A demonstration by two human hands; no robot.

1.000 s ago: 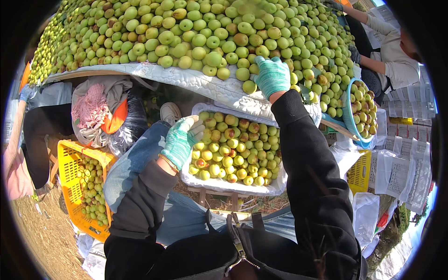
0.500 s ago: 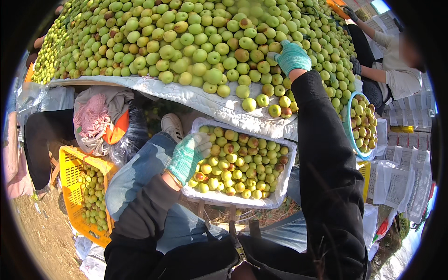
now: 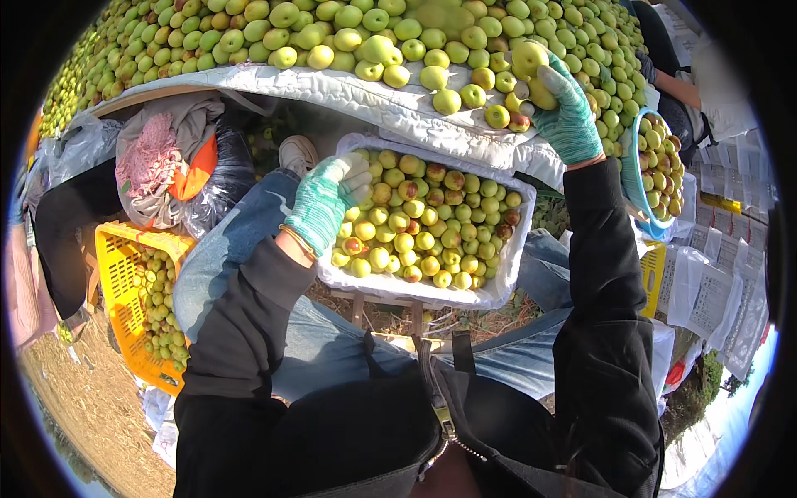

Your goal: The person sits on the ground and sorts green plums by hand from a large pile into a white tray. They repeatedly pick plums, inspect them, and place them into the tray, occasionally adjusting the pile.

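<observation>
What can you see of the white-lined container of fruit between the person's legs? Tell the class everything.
The container looks roughly rectangular, its rim covered by a creased white liner, cloth or plastic. Round green-yellow fruit, some blushed reddish-brown, hides its bottom. It sits between the denim-clad legs, above wooden slats. The green-gloved left hand overlaps its upper-left edge in view; contact is unclear.

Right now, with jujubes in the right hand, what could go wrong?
The right hand seems to hold at least two jujubes together, so one might slip out.

Several loose jujubes lie near the front edge of the quilted cloth; a nudge could roll one off.

The blue basket looks well filled and close beside the pile, so a knock might spill some fruit.
</observation>
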